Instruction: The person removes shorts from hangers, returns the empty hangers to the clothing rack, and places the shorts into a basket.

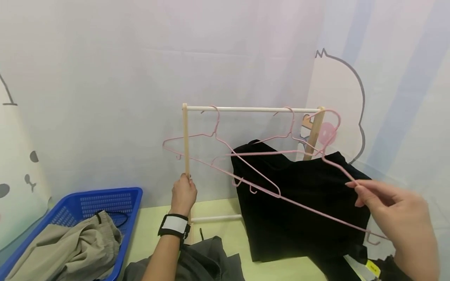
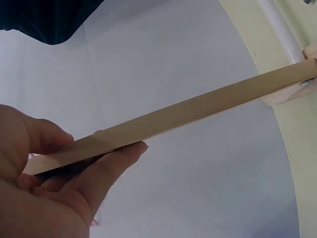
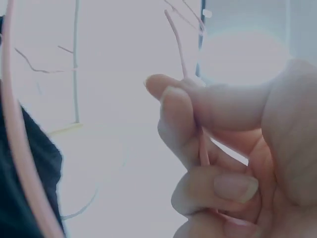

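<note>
My left hand (image 1: 184, 194) grips the left wooden post (image 1: 186, 140) of a small clothes rack; in the left wrist view, thumb and fingers close around the post (image 2: 198, 111). Between thumb and fingertips, my right hand (image 1: 404, 218) pinches a pink hanger (image 1: 339, 167) by its right arm. That hanger's hook is beside the rack's right end. Another pink hanger (image 1: 225, 141) hangs bare from the white rod (image 1: 246, 109). A further hanger (image 1: 291, 125) hangs farther right, its arms meeting the top of a black garment (image 1: 302, 218); how the garment is held is partly hidden.
A blue basket (image 1: 135, 218) with beige trousers (image 1: 84, 246) stands at left. Dark grey clothing (image 1: 207, 259) lies at the front of the pale green table (image 1: 151, 222). The rack's low white bar (image 1: 218, 218) runs behind it. A printed curtain (image 1: 140, 78) stands behind.
</note>
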The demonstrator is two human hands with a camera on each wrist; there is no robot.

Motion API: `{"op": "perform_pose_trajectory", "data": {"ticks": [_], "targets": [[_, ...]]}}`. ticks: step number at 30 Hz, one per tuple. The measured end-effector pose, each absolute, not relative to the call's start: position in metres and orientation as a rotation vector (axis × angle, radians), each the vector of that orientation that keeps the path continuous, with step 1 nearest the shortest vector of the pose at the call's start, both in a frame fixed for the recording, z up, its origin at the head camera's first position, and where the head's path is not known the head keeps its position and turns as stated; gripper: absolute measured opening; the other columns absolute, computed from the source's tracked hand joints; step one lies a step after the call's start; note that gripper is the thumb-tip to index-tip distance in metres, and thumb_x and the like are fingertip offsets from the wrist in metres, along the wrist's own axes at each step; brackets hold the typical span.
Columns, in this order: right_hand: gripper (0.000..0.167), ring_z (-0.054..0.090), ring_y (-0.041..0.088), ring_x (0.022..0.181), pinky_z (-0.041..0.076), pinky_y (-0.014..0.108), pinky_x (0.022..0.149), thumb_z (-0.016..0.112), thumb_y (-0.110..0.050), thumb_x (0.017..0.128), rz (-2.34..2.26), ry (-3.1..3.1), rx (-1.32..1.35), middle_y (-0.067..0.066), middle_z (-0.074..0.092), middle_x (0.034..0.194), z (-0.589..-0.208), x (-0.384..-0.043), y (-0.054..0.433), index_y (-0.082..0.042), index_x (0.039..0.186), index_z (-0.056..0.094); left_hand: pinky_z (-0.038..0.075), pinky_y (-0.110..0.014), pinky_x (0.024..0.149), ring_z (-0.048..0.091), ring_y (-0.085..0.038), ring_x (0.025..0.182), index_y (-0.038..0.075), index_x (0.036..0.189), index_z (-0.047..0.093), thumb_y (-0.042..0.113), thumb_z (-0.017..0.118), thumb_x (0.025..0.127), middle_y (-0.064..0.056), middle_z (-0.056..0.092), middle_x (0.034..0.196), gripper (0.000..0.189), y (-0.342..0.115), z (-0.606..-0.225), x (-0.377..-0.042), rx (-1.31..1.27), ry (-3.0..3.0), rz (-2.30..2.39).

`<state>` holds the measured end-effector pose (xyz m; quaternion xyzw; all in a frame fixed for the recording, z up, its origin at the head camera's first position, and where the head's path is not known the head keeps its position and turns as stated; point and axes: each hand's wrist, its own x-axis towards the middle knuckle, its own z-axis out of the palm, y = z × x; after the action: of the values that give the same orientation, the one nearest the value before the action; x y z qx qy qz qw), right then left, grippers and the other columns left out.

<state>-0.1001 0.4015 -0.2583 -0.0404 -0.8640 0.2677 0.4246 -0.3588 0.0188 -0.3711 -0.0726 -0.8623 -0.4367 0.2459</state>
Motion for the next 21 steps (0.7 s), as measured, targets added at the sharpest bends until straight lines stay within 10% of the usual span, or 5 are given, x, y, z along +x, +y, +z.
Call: {"op": "perform_pose_trajectory", "data": {"ticks": [9, 14, 21], "targets": [[0.039, 0.035, 0.015, 0.053, 0.024, 0.034, 0.043, 0.063, -0.034, 0.104, 0.671, -2.135, -0.377, -0.036, 0.055, 0.064, -0.222, -0.1, 0.409, -0.005, 0.128, 0.073, 0.06, -0.049, 0.062, 0.073, -0.044, 0.082, -0.014, 0.118, 0.062, 0.002, 0.053, 0.104, -0.032, 0.071, 0.097, 0.024, 0.018, -0.373, -0.36, -0.208, -2.344, -1.192], [0.036, 0.045, -0.01, 0.067, 0.033, 0.023, 0.052, 0.064, -0.035, 0.103, 0.564, -2.159, -0.328, -0.039, 0.052, 0.062, -0.212, -0.12, 0.409, -0.007, 0.123, 0.077, 0.061, -0.05, 0.063, 0.074, -0.045, 0.082, -0.015, 0.12, 0.061, 0.003, 0.053, 0.104, -0.033, 0.071, 0.098, 0.025, 0.019, -0.373, -0.361, -0.215, -2.344, -1.199], [0.03, 0.05, -0.002, 0.059, 0.035, 0.027, 0.049, 0.065, -0.031, 0.102, 0.471, -2.255, -0.113, -0.002, 0.074, 0.071, -0.205, -0.175, 0.398, -0.007, 0.112, 0.08, 0.06, -0.05, 0.064, 0.073, -0.045, 0.083, -0.015, 0.12, 0.062, 0.003, 0.053, 0.104, -0.033, 0.071, 0.099, 0.025, 0.018, -0.376, -0.363, -0.212, -2.333, -1.199]]}}
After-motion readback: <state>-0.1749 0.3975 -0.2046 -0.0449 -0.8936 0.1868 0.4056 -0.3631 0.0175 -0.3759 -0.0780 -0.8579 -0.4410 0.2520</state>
